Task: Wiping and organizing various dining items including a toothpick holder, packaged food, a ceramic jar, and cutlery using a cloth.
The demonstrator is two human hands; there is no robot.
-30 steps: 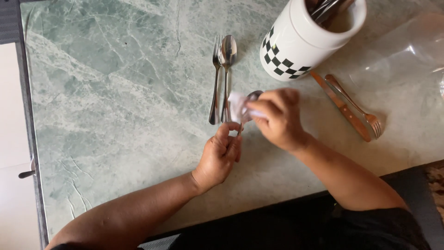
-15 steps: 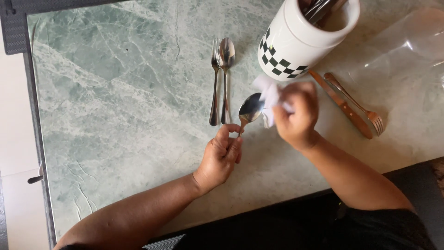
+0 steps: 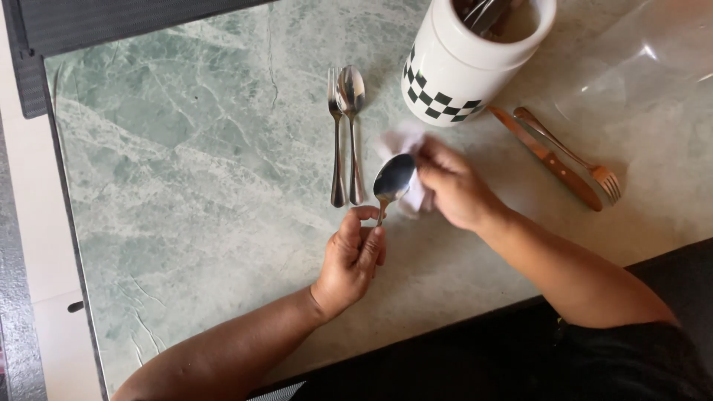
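Green marble-patterned tabletop [image 3: 186, 186] filled most of the view from above, with a dark mat [image 3: 111, 22] along its far edge. Near the middle, the person's left hand [image 3: 353, 256] pinched the handle of a steel spoon [image 3: 392, 180] between thumb and fingertips, holding it with the bowl pointing away from the body. The right hand [image 3: 457, 186] was closed around a crumpled white cloth [image 3: 408, 171], pressing it against the right side of the spoon's bowl. Just left of the held spoon, a fork [image 3: 336, 141] and a second spoon [image 3: 352, 126] lay side by side on the table, touching or nearly so, handles toward the person. Beyond the right hand stood a white ceramic utensil crock [image 3: 464, 63] with a black-and-white checkered band, holding more cutlery that was too shadowed to identify. To the right of the crock, a wooden-handled knife [image 3: 549, 160] and a wooden-handled fork [image 3: 572, 156] lay diagonally together, well apart from both hands. Both forearms were bare, reaching in from the bottom edge.
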